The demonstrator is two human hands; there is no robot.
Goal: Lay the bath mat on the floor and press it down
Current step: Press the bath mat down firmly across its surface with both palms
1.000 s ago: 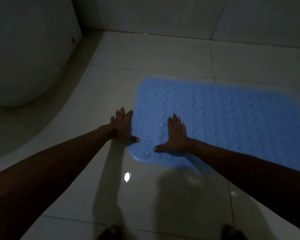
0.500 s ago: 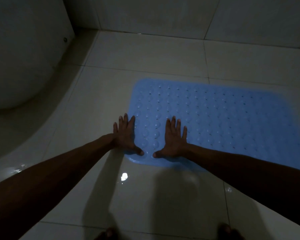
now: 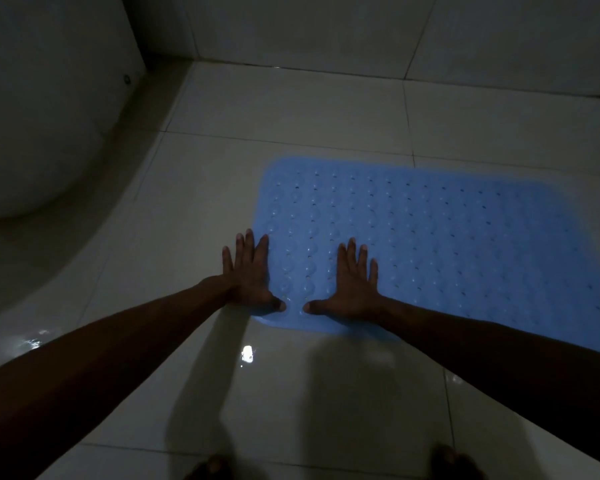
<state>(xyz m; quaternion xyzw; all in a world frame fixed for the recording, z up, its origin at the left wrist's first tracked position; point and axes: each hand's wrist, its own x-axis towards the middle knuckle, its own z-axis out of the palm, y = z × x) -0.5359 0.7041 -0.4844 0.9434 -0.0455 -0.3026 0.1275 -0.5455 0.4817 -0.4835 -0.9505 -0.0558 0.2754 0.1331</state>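
Note:
A light blue rubber bath mat with rows of small holes and bumps lies flat on the pale tiled floor. My left hand presses flat on the mat's near left corner, fingers straight, partly over the mat's left edge and the tile. My right hand lies flat on the mat a little to the right, fingers spread and straight. The two thumbs point at each other with a small gap between them. My right forearm hides part of the mat's near edge.
A white rounded toilet bowl stands at the left, with a raised curved base below it. Tiled walls close off the far side. The floor in front is glossy and wet-looking. My toes show at the bottom edge.
Both hands have slid slightly along the mat's near left corner and now sit closer together, thumbs nearly meeting. The view has shifted a little to the left.

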